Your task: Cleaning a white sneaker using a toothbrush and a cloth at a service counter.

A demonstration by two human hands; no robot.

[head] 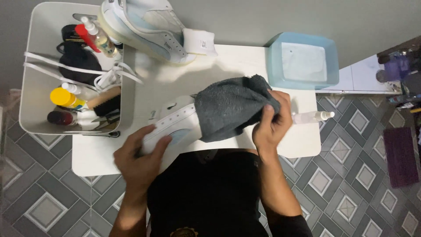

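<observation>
Grey terry cloth (234, 107) covered the front half of the white sneaker (177, 123) that you held over the near edge of the white table (245, 63). Your left hand (142, 158) was closed around the heel end of the sneaker, fingers curled over its side. Your right hand (272, 120) gripped the bunched cloth at the toe end, thumb on top and fingers wrapped beneath. Just beside that hand, a small clear spray bottle (313, 116) lay on its side on the table. A second white sneaker (144, 28) stood at the far edge, its tongue (199, 42) folded outward. To its right sat a pale blue plastic basin (302, 61), partly overhanging the table's corner. On the left, a white bin (33, 66) held a yellow-capped bottle (66, 98), a red-nozzled sprayer (94, 35), a brush (105, 101) and loose white laces (66, 66). Grey patterned floor tiles (351, 184) lay below.
</observation>
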